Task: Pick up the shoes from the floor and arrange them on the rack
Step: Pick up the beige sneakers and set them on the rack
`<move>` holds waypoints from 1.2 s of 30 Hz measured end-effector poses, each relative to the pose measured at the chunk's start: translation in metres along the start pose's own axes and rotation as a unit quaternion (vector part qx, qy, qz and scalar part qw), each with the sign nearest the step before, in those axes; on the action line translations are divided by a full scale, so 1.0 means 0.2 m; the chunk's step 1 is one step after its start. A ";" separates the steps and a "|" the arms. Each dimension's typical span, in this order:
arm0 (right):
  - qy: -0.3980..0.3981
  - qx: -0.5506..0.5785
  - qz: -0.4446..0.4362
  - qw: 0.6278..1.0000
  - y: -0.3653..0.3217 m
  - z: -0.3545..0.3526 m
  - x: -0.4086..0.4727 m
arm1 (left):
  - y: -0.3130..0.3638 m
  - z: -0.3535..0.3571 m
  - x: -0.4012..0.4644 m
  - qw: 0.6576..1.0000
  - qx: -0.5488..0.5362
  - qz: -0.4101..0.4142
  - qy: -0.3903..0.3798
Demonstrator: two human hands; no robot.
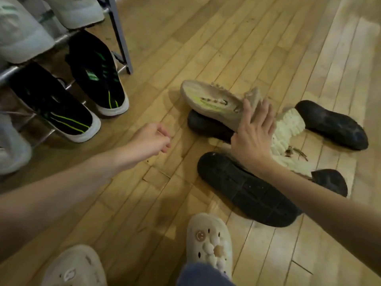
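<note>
The right hand (253, 133) is reaching over a pile of shoes on the wooden floor (206, 38), its fingers straight and spread, the fingertips touching the heel end of a beige sneaker (210, 102). That sneaker is lying tilted on its side on top of a black shoe (206, 125), its long axis running left to right, toe pointing left toward the shoe rack (121, 38). A second beige sneaker (288, 131) is showing its ribbed pale sole just right of the hand. Another black shoe (334, 124) is lying further right, its long axis slanting down to the right. Nearer the person, a black shoe (247, 190) is lying sole up under the right forearm, running from upper left to lower right. The left hand (150, 141) is hovering over bare floor with fingers loosely curled, holding nothing. On the rack's lower tier a pair of black sneakers with green stripes (82, 96) is sitting, toes pointing outward. The person's feet are wearing cream clogs (208, 242).
</note>
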State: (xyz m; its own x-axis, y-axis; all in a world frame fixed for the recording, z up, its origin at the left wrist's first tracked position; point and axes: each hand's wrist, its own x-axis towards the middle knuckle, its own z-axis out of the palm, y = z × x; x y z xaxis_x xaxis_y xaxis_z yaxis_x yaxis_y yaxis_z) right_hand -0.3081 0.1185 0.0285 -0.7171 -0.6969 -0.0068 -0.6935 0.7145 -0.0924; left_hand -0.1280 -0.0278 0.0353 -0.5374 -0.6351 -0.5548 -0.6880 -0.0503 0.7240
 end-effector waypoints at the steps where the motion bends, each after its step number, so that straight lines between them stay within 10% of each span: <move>1: 0.013 0.022 0.007 1.000 0.01 0.00 0.00 | -0.01 0.01 0.00 1.000 -0.007 -0.003 -0.004; 4: 0.075 0.168 0.037 0.982 0.05 -0.03 0.04 | 0.00 0.02 -0.02 1.000 -0.025 -0.004 -0.013; 8: 0.206 0.443 0.200 0.849 0.13 -0.10 0.08 | 0.06 0.02 -0.02 0.998 -0.049 0.018 -0.020; 17: 0.352 0.542 0.238 0.725 0.08 -0.14 -0.03 | 0.16 0.02 -0.02 0.995 -0.086 0.033 -0.021; 24: 0.204 0.619 0.264 0.711 -0.03 -0.16 0.01 | 0.19 -0.11 0.02 0.950 -0.297 -0.063 0.068; 30: 0.077 0.587 0.189 0.784 -0.11 -0.08 0.09 | -0.03 -0.15 0.00 0.979 -0.172 -0.103 -0.047; 36: -0.092 0.609 0.161 0.771 -0.14 -0.07 0.24 | -0.16 -0.14 -0.04 0.984 -0.154 -0.076 -0.049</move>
State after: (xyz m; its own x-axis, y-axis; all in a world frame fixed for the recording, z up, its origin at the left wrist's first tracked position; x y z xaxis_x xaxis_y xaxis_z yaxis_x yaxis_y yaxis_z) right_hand -0.3245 0.0661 0.0446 -0.7387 -0.5727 -0.3555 0.1783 0.3426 -0.9224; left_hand -0.0880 -0.0423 0.0281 -0.4956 -0.5253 -0.6917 -0.5912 -0.3795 0.7117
